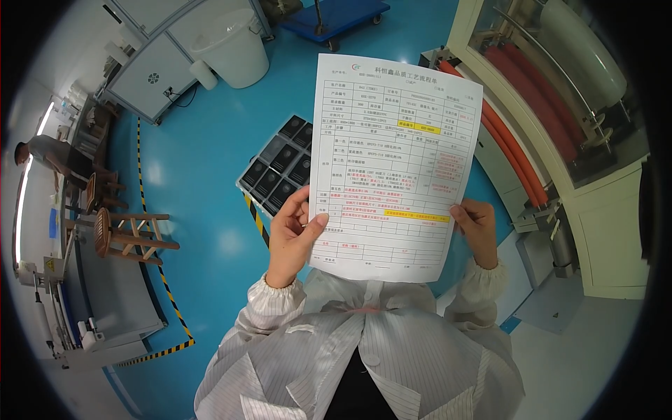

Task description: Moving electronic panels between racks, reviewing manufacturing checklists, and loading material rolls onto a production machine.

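Note:
A white printed sheet (392, 168) is held up in front of my chest. It carries a ruled table with red lines of print and yellow highlighted strips. My left hand (290, 234) grips its lower left edge, the thumb lying on the front and the fingers behind. At the right edge, lower down, my right hand (477, 225) pinches the paper, its thumb at the margin and the other fingers partly hidden. Behind the sheet's left side, partly covered by it, sits a stack of black printed panels (276, 168) in a pale tray or frame.
On the right stands a machine with orange-red rollers (500, 133). A white bin (234, 52) and blue trolley (336, 17) are at the back. Left are wooden stools (129, 231), a person (52, 154) at a bench, and black-yellow floor tape (168, 297).

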Demonstrator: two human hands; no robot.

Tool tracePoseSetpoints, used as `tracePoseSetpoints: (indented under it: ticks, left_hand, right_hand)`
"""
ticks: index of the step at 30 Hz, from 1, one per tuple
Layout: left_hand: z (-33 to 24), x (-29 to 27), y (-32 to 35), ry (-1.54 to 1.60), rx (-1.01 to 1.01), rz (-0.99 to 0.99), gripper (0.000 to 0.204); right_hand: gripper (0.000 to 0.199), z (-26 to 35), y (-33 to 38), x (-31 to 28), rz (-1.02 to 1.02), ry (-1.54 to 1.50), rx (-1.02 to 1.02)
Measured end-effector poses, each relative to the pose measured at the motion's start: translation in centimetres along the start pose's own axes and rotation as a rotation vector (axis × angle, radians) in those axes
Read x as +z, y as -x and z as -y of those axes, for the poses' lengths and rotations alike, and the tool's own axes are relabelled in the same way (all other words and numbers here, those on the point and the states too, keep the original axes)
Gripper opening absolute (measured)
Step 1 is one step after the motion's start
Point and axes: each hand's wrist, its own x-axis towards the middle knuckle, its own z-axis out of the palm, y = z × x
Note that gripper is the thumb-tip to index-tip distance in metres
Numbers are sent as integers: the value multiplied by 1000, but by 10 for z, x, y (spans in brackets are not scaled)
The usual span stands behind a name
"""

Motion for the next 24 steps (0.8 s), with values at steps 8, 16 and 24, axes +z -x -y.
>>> tracePoseSetpoints:
  ticks: [8, 16, 24]
  left_hand:
    - [2, 1, -1, 9, 5, 13, 45]
    - [1, 2, -1, -5, -3, 10, 45]
    - [-1, 2, 0, -3, -10, 11, 45]
  right_hand:
    - [27, 2, 3, -1, -4, 1, -6]
    - [27, 0, 3, -3, 6, 20, 2]
    - [27, 1, 3, -3, 4, 20, -4]
